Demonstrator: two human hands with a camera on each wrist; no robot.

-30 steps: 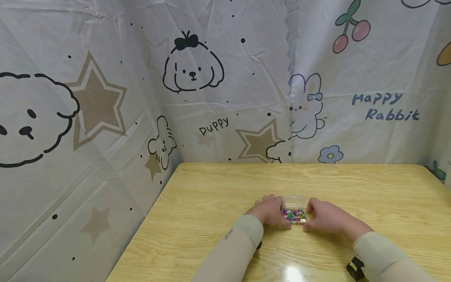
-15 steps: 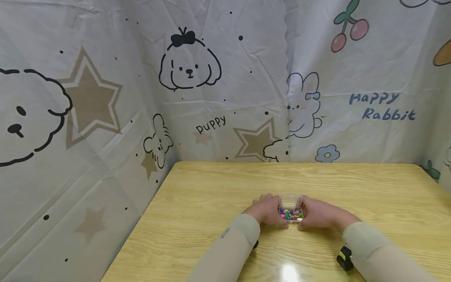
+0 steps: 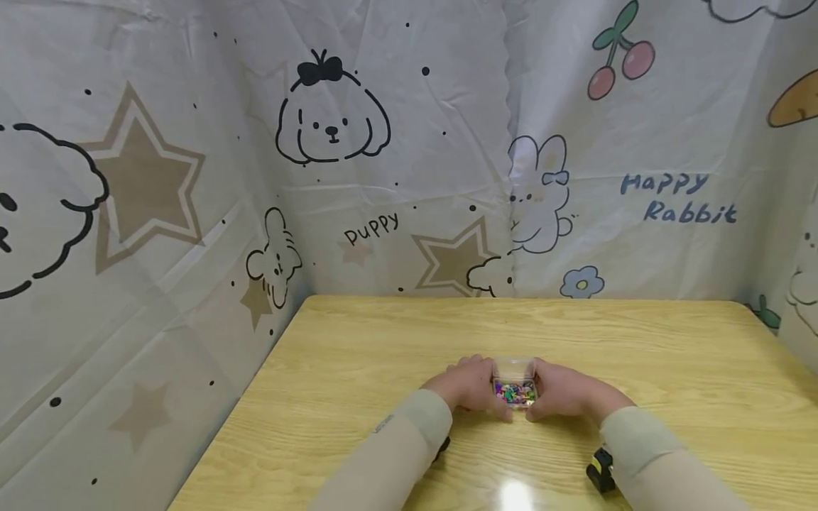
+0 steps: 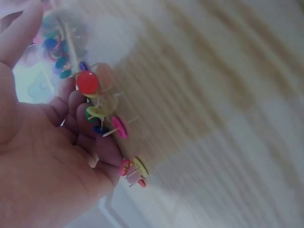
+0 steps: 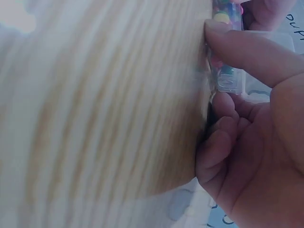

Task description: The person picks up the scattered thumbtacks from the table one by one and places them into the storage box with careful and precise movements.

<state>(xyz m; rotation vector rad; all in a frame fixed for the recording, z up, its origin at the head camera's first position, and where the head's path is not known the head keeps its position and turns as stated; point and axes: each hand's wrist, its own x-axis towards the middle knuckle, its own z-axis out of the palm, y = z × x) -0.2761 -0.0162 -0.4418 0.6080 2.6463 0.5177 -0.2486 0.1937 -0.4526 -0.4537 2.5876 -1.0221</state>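
Between the two hands in the head view sits a small clear box (image 3: pixel 515 394), its lid (image 3: pixel 514 367) raised at the back, with many colourful thumbtacks inside. My left hand (image 3: pixel 474 385) holds its left side, the thumb near the front corner. My right hand (image 3: pixel 565 389) grips the right side; in the right wrist view its thumb (image 5: pixel 251 54) lies across the box (image 5: pixel 230 78) and the other fingers are bent. Loose tacks, among them a red one (image 4: pixel 87 82) and a pink one (image 4: pixel 119 127), lie beside the left fingers in the left wrist view.
The wooden table (image 3: pixel 383 333) meets patterned curtains (image 3: pixel 409 142) at its back and left edges. A black device (image 3: pixel 601 471) is at the right sleeve, and another dark piece shows beside the left sleeve. Light glares on the tabletop near the front.
My right hand has closed the small gap to the box and now grips its right side. The left hand remains at the left side. The head view has shifted slightly.
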